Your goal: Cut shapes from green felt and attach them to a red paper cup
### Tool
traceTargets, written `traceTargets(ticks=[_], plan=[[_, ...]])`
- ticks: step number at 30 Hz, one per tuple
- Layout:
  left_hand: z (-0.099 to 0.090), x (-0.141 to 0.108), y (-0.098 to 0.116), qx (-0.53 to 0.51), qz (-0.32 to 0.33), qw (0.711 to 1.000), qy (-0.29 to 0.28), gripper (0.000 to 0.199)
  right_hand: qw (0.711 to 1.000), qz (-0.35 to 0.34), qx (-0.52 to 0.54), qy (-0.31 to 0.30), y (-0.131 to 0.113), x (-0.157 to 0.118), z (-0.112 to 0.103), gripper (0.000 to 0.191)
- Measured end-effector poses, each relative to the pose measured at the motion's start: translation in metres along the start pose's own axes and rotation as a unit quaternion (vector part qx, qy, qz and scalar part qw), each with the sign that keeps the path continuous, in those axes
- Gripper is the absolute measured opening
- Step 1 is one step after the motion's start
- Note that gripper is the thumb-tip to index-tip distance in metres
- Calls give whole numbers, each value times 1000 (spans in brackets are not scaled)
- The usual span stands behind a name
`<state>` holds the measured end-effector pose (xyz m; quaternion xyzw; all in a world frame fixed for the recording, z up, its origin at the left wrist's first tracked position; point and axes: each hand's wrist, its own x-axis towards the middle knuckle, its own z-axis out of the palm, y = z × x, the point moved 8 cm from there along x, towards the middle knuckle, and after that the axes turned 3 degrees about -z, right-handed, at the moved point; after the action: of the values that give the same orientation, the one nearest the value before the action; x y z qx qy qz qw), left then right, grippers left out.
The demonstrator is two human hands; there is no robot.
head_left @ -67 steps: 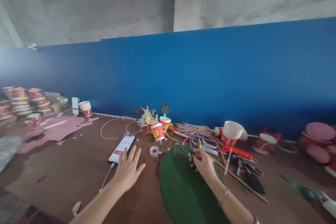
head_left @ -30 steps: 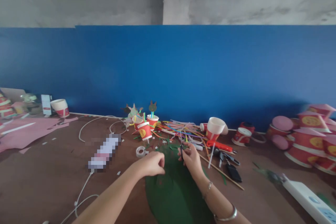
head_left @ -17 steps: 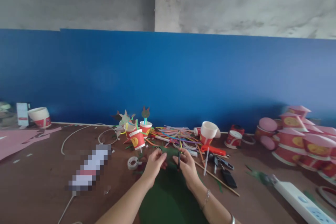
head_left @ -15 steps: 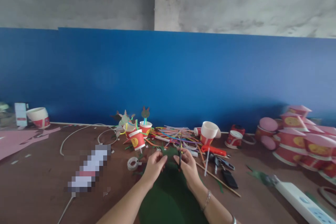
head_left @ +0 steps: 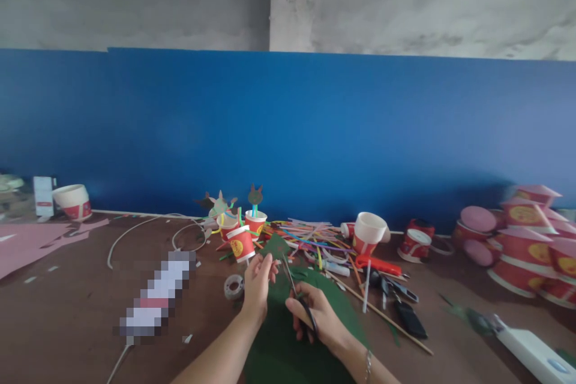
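Cutting dark green felt sheet (head_left: 275, 345) with black-handled steel scissors (head_left: 294, 291), right hand (head_left: 317, 318) grasping them, left hand (head_left: 257, 289) pinching the felt's raised tip.

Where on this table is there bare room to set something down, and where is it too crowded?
Bare brown tabletop lies left of the white cable, below the pink paper. Another patch lies right of the wooden stick, before the white power strip. It is crowded around the coloured straws and red paper cups.
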<state>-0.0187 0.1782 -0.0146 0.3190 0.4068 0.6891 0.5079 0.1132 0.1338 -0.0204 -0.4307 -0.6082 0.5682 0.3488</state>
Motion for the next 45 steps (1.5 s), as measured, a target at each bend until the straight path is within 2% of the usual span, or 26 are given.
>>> traceTargets(ticks=[5, 10, 26, 38, 42, 45], plan=[[12, -7, 5, 72, 17, 996, -56, 32, 1000, -7, 2, -5, -5, -1, 2, 42], [22, -15, 7, 142, 19, 985, -100, 34, 999, -24, 14, 21, -4, 0, -2, 41], [25, -16, 6, 124, 5, 985, -115, 35, 999, -8, -19, 48, -4, 2, -5, 40], [20, -14, 2, 69, -15, 992, -102, 32, 998, 17, -27, 47, -9, -1, -8, 39], [11, -8, 7, 18, -10, 998, -52, 28, 1000, 13, 5, -17, -16, -6, -3, 37], [2, -2, 12, -28, -3, 1000, -3, 27, 999, 2, 18, -28, -18, -8, -3, 36]])
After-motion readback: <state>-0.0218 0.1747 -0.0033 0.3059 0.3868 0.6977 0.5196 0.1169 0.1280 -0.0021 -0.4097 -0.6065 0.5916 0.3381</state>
